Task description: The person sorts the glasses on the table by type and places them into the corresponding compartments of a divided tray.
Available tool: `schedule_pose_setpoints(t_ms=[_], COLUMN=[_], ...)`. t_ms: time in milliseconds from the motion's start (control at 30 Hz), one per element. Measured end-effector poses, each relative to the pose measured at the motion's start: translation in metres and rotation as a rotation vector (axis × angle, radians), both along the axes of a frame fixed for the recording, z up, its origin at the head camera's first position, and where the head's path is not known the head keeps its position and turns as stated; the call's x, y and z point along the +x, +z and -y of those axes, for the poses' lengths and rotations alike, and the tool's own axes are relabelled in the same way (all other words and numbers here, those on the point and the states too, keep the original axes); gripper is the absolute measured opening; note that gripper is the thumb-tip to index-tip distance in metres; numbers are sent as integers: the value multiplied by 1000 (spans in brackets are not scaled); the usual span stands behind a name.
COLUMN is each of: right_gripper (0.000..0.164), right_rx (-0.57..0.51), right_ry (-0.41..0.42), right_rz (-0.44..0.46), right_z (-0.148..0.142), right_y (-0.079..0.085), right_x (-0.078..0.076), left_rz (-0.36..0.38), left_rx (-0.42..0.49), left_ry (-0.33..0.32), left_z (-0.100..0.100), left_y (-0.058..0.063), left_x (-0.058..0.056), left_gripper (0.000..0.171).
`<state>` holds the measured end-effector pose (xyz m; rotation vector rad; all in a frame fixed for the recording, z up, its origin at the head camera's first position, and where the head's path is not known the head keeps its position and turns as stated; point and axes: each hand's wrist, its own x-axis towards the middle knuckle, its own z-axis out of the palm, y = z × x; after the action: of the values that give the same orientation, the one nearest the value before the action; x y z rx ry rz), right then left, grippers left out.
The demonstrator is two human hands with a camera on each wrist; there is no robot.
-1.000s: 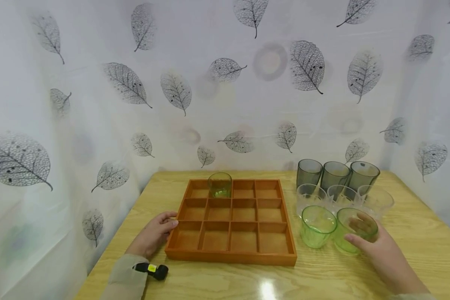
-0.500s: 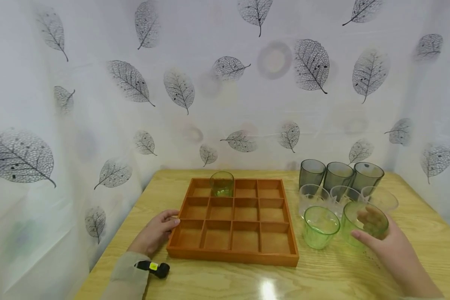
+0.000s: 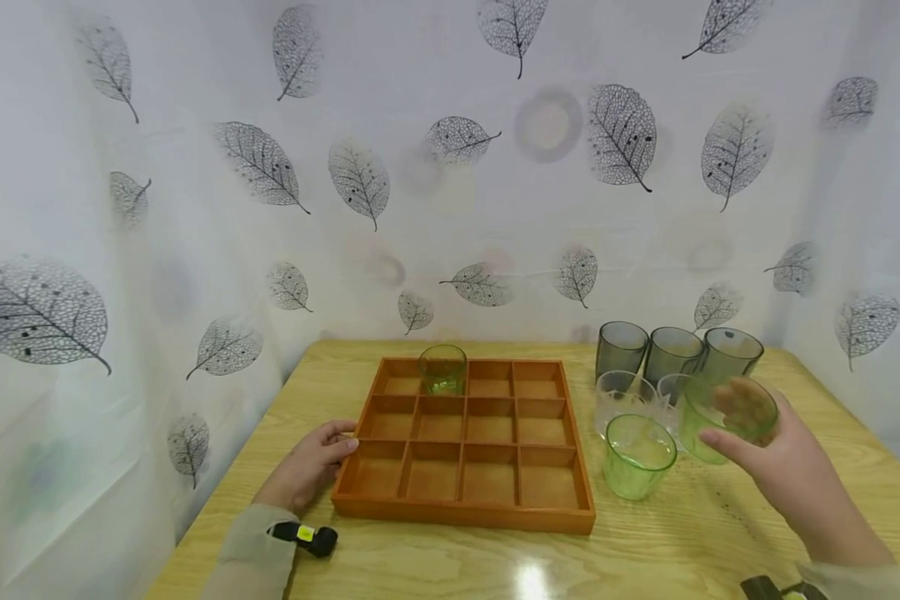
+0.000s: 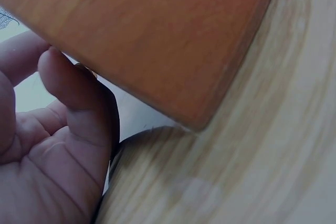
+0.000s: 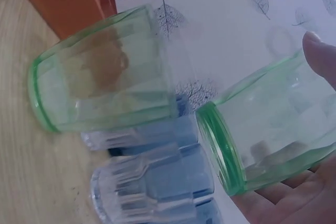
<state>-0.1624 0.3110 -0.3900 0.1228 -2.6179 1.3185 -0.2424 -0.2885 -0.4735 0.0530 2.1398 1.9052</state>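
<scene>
My right hand [image 3: 802,483] grips a green glass [image 3: 696,429] from its right side, thumb in front and fingers behind. In the right wrist view, the held glass [image 5: 268,124] is lifted, with its thick green base showing. A second green glass [image 3: 637,462] stands upright to its left on the table. On the tray's left side, my left hand [image 3: 307,467] rests with its fingertips against the outer wall. The orange-brown wooden tray [image 3: 465,514] has a grid of compartments. One green glass [image 3: 443,375] sits in its back row, second from the left.
Clear glasses [image 3: 621,404] stand behind the green ones, partly hidden by the held glass. Behind them is a row of dark grey tumblers [image 3: 619,350]. A leaf-patterned curtain [image 3: 510,208] hangs along the back and sides of the wooden table [image 3: 420,567].
My right hand has lifted the green glass off the table, up and slightly right, in front of the clear glasses. The left hand and tray stay put.
</scene>
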Motion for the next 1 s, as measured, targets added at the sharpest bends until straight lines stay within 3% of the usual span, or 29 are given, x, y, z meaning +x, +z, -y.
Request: schedule_pose_setpoints(t_ms=[300,800,1000], right_gripper=[81,80,83], right_rx=[-18,-139,-195], right_ry=[99,174,207], right_rz=[-17,-8,36], right_z=[19,71,92], right_y=[21,40,43], right_x=[-12,-34,-46], left_rz=[-5,9,8], left_rx=[4,-8,-8], left_ry=[-3,19,20], left_z=[2,2,2], left_y=[-2,-3,-2], left_x=[-2,-3,-2], left_gripper=[58,56,56])
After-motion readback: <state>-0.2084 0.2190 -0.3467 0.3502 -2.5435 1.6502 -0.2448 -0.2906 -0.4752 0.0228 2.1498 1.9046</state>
